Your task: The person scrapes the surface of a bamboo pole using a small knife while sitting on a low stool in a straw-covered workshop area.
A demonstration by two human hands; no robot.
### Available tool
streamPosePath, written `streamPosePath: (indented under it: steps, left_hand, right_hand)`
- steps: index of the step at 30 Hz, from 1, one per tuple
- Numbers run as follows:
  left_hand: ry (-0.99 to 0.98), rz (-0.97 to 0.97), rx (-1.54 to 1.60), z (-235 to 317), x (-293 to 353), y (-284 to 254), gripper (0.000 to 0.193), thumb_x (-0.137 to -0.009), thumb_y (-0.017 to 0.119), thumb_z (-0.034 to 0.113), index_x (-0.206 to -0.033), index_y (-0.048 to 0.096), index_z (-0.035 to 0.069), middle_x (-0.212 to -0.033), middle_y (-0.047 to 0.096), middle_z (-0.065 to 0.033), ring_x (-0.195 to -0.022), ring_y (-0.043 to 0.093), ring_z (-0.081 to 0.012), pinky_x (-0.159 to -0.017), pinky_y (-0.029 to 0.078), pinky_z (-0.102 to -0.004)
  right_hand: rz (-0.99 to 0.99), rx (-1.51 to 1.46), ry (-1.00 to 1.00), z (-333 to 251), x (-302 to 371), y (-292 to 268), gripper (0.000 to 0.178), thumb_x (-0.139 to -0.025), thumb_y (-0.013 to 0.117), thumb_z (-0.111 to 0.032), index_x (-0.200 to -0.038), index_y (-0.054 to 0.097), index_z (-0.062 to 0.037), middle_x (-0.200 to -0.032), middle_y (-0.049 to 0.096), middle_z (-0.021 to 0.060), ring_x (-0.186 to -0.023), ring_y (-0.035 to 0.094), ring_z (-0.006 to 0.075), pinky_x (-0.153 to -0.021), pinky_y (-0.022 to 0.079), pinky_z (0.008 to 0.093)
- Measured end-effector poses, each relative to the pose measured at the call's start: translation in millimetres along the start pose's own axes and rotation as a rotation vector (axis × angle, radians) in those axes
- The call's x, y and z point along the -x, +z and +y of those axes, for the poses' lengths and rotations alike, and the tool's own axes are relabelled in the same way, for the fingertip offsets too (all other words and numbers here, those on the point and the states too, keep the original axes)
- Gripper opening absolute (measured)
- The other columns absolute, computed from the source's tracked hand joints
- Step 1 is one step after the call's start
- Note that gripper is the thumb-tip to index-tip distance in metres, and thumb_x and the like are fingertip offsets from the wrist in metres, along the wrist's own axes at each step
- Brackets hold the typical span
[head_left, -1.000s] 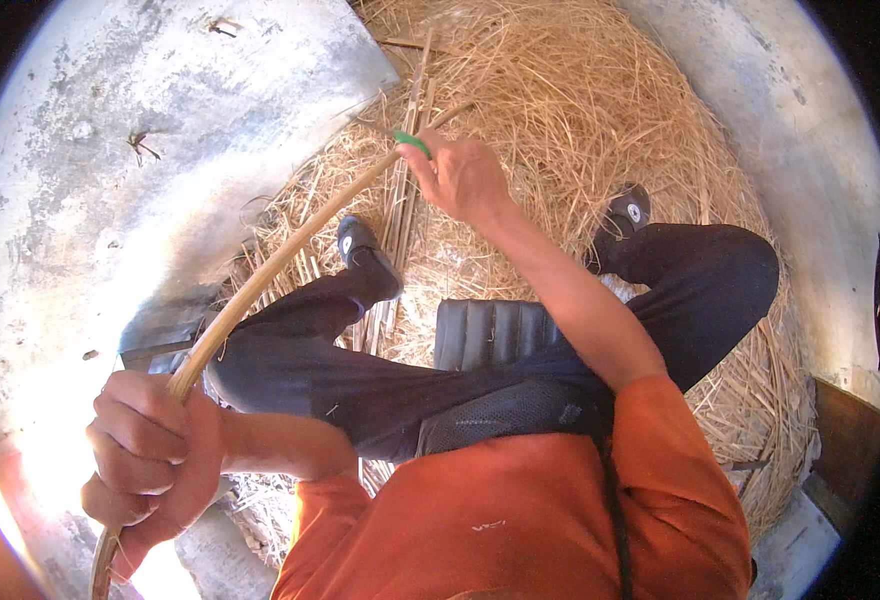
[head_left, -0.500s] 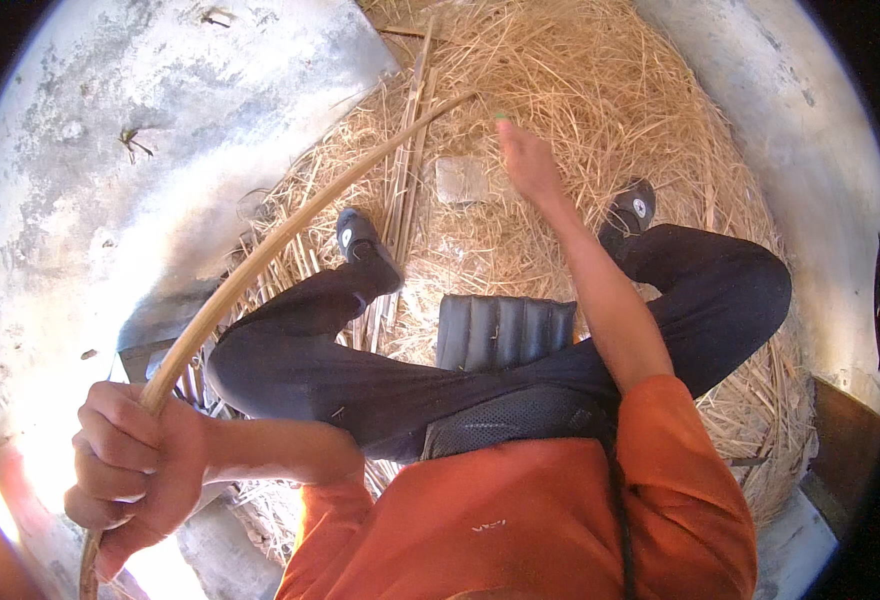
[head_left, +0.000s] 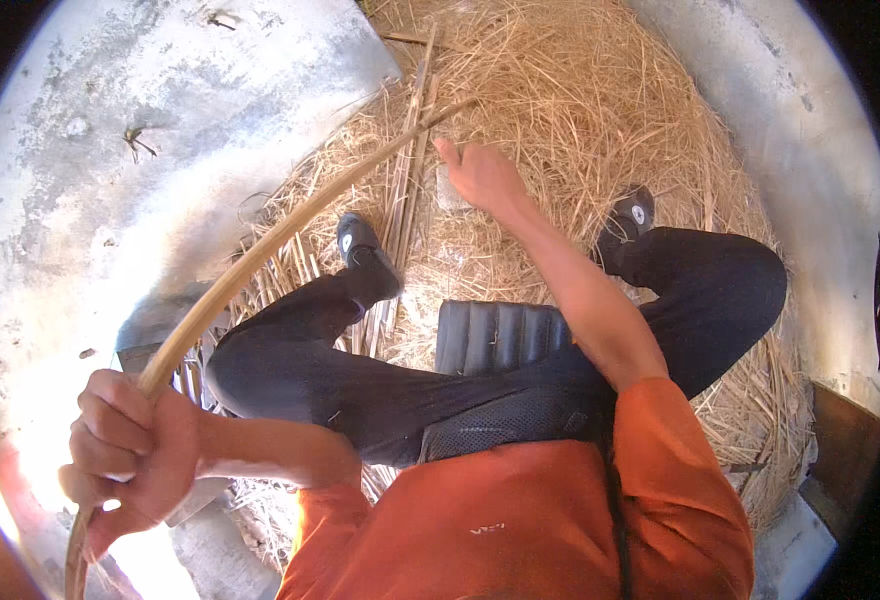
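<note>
At the lower left my left hand (head_left: pixel 125 460) is closed in a fist around a long, pale, curved wooden stick (head_left: pixel 250 265). The stick bows up and to the right, and its thin, darker tip is over the straw. My right hand (head_left: pixel 485 180) is just below that tip, a small gap from it. Its fingers are curled, with one digit pointing toward the stick. Whatever it may hold is hidden from this view.
Straw shavings (head_left: pixel 570 90) cover the ground, with several long strips (head_left: pixel 410 150) lying among them. A black ribbed pad (head_left: pixel 500 335) sits between my bent legs. A pale wall (head_left: pixel 780 130) stands at right, a weathered grey slab (head_left: pixel 210 110) at upper left.
My right hand has moved left and slightly nearer, toward the stick's tip. A small green spot at its fingertips no longer shows. My left hand keeps its hold, almost still.
</note>
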State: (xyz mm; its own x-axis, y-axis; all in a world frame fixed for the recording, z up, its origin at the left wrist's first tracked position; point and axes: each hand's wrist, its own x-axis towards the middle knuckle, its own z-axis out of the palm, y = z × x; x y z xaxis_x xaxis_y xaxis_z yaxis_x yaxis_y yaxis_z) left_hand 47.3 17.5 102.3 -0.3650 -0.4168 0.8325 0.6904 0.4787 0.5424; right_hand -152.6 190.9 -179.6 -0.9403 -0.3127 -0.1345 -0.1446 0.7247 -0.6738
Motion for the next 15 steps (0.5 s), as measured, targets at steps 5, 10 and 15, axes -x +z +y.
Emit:
streamPosePath:
  steps: [5, 10, 15]
  left_hand:
    - [0.028, 0.108, 0.052, 6.0, 5.4, -2.2, 0.058, -0.082, 0.051, 0.064, -0.053, 0.027, 0.020, -0.041, 0.020, 0.0084, -0.036, 0.016, -0.0033, -0.040, 0.012, -0.0209]
    - [0.032, 0.154, 0.123, 0.9, 0.7, 9.4, 0.057, -0.083, 0.050, 0.064, -0.054, 0.029, 0.020, -0.042, 0.020, 0.0083, -0.037, 0.017, -0.0030, -0.040, 0.013, -0.0208]
    - [0.006, -0.172, 0.572, -10.7, -2.2, -0.9, 0.057, -0.082, 0.049, 0.066, -0.055, 0.029, 0.020, -0.042, 0.022, 0.0087, -0.036, 0.018, -0.0026, -0.039, 0.013, -0.0206]
  right_hand:
    - [0.063, -0.001, -0.193, -45.4, 20.0, -22.2, 0.066, -0.097, 0.027, -0.049, -0.081, 0.063, 0.0031, -0.057, 0.058, 0.0238, -0.057, 0.061, 0.0338, -0.055, 0.049, 0.0476]
    - [0.195, 0.191, -0.089, 25.0, -13.1, 17.5, 0.068, -0.095, 0.027, -0.054, -0.075, 0.061, 0.0006, -0.054, 0.054, 0.0193, -0.051, 0.056, 0.0329, -0.052, 0.049, 0.0466]
    - [-0.246, -0.592, 0.133, 34.1, -29.7, 25.3, 0.063, -0.094, 0.025, -0.060, -0.062, 0.042, -0.0087, -0.047, 0.035, 0.0021, -0.038, 0.036, 0.0157, -0.038, 0.033, 0.0337]
